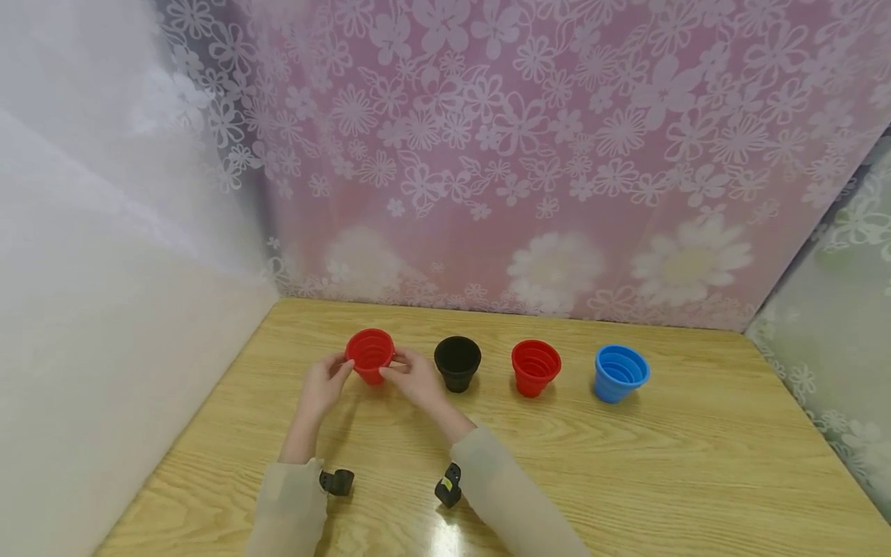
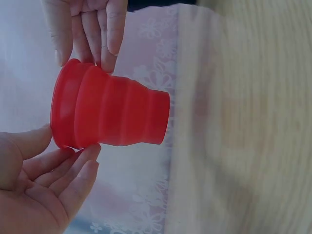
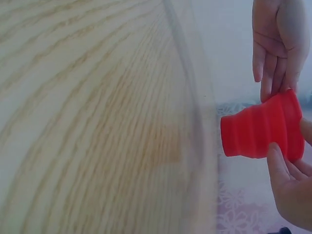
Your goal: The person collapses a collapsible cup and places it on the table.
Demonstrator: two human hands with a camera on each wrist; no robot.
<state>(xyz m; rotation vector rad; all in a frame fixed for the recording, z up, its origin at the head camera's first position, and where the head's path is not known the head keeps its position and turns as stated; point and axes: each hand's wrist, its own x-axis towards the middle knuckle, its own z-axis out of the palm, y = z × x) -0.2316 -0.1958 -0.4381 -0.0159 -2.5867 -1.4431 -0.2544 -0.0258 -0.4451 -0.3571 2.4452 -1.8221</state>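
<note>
A red ribbed cup (image 1: 371, 352), wide at the rim and narrow at the base, is between both hands at the left of the table. My left hand (image 1: 323, 384) holds its left side near the rim, thumb on the near edge. On the opposite side my right hand (image 1: 418, 381) grips the rim between thumb and fingers. In the left wrist view the red cup (image 2: 107, 107) appears raised, its base apart from the tabletop. The right wrist view shows the cup (image 3: 263, 127) with the right hand (image 3: 292, 190) below and the left hand (image 3: 280, 44) above it.
A black cup (image 1: 457, 363), a second red cup (image 1: 535, 368) and a blue cup (image 1: 619, 374) stand upright in a row to the right. The wooden table (image 1: 626, 480) meets a flowered pink curtain (image 1: 515, 155) behind and a white wall (image 1: 125, 255) at left.
</note>
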